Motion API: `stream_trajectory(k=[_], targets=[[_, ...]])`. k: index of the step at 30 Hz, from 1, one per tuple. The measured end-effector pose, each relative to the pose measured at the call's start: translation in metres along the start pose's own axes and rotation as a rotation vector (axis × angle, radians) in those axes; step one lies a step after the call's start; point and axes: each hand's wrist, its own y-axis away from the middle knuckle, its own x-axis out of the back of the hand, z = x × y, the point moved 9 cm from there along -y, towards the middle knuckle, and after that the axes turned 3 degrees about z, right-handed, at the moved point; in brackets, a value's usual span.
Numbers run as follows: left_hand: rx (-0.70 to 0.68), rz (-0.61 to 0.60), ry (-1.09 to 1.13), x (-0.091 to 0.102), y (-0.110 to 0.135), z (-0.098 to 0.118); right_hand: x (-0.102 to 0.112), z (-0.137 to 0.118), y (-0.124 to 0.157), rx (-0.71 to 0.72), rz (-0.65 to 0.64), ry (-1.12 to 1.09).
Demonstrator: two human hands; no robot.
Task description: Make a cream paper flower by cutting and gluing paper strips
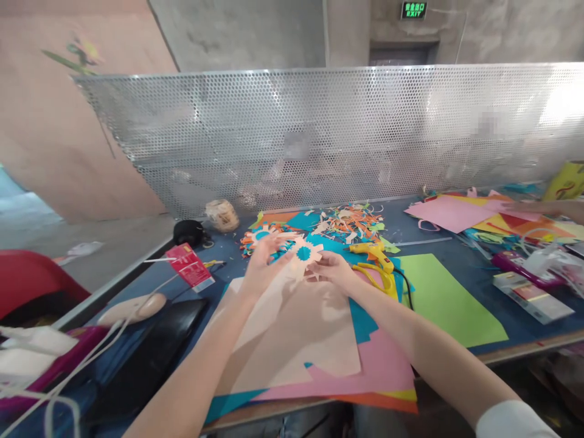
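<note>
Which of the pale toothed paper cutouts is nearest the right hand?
The blue-centred cutout between both hands, at the fingertips of the right hand; the other cutout is farther left, just beyond the left hand.

Exit sign (414,10), perforated screen (337,131); red packet (189,266)

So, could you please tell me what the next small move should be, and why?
I'd perhaps steady the pale cutout with the left hand and even its notched edge with the right hand, since both hands are at it and the glue gun lies aside.
</note>
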Motion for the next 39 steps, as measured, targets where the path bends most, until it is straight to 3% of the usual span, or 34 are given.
stream_trajectory(k=[5, 13, 16, 19, 27, 39], targets=[[0.109, -0.024, 0.306, -0.022, 0.003, -0.017, -0.001, -0.004, 0.001, 0.05, 0.018, 0.074], [0.332, -0.063, 0.536, -0.032, 0.014, -0.027, 0.012, -0.012, 0.001, 0.2, 0.157, 0.305], [0.335, -0.088, 0.572, -0.034, 0.015, -0.025, 0.022, -0.022, 0.003, 0.257, 0.252, 0.372], [0.312, -0.103, 0.581, -0.035, 0.015, -0.025, 0.022, -0.033, 0.007, 0.287, 0.262, 0.402], [0.264, -0.15, 0.567, -0.043, 0.017, -0.02, 0.013, -0.042, 0.019, 0.255, 0.284, 0.481], [0.349, -0.115, 0.486, -0.031, 0.017, -0.025, 0.015, -0.021, 0.015, 0.035, 0.217, 0.316]])
